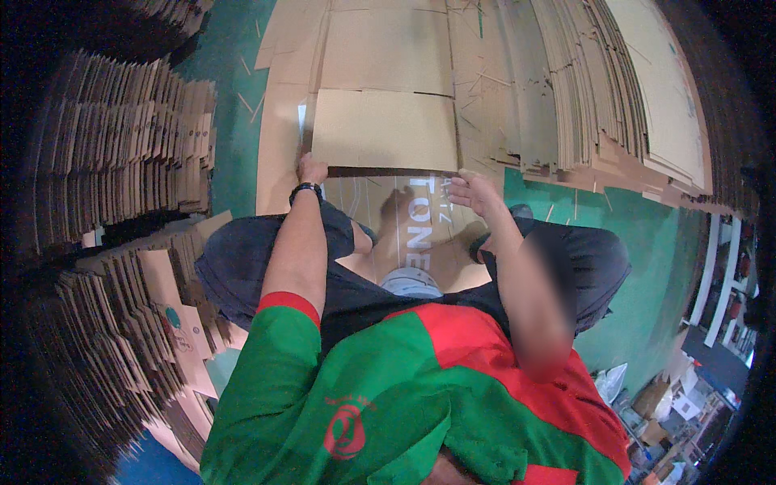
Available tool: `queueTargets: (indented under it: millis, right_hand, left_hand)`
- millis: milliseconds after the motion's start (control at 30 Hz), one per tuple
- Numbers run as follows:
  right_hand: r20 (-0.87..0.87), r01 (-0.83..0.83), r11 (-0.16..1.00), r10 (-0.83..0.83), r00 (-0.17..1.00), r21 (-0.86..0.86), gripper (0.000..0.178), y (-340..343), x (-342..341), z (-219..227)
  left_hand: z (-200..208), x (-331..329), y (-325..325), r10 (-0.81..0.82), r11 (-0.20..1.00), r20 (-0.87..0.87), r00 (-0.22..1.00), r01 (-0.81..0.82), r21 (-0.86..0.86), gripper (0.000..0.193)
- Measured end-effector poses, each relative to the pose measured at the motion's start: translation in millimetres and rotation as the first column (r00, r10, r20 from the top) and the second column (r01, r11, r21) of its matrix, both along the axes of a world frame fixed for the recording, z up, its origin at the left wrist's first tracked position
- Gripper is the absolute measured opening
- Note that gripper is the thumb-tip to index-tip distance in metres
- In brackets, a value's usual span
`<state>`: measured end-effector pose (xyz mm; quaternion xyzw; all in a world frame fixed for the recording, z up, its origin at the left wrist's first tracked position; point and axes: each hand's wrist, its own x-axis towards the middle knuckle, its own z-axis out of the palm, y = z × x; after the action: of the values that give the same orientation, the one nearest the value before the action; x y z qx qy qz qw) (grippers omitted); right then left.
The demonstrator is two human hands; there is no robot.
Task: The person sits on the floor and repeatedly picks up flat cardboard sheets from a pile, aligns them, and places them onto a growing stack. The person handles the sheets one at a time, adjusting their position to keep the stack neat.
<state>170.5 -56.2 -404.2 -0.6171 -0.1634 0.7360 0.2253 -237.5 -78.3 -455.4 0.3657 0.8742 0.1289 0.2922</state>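
Observation:
A large brown cardboard sheet (384,129) lies in front of me, its near edge raised and casting a dark shadow beneath. At its near left corner, my left hand (313,169) is closed on the edge, with a dark watch on the wrist. My right hand (475,192) is at the near right corner, fingers stretched out and apart; whether its thumb touches the edge I cannot tell. Below the sheet, nearer to me, lies a cardboard piece (376,214) with white printed letters and lines, between my bent legs.
Tall stacks of flattened cardboard stand at the left (133,137) and the lower left (129,315). Another cardboard stack (598,89) leans along the far right. Cardboard strips are scattered over the green floor (558,202). A shelf with assorted items (727,283) is at the right edge.

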Motion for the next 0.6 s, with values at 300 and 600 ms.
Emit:
queueTargets:
  millis: [300, 600]
  right_hand:
    - [0.247, 0.115, 0.766, -0.34, 0.908, 0.633, 0.032, 44, 39, 135]
    - [0.18, 0.369, 0.33, -0.905, 0.387, 0.869, 0.046, 70, 249, 276]
  left_hand:
    - [-39, 1, 7, -0.183, 0.969, 0.219, 0.959, 0.213, -0.123, 0.047]
    - [0, 45, 45, -0.208, 0.977, 0.397, 0.894, 0.206, 0.048, 0.057]
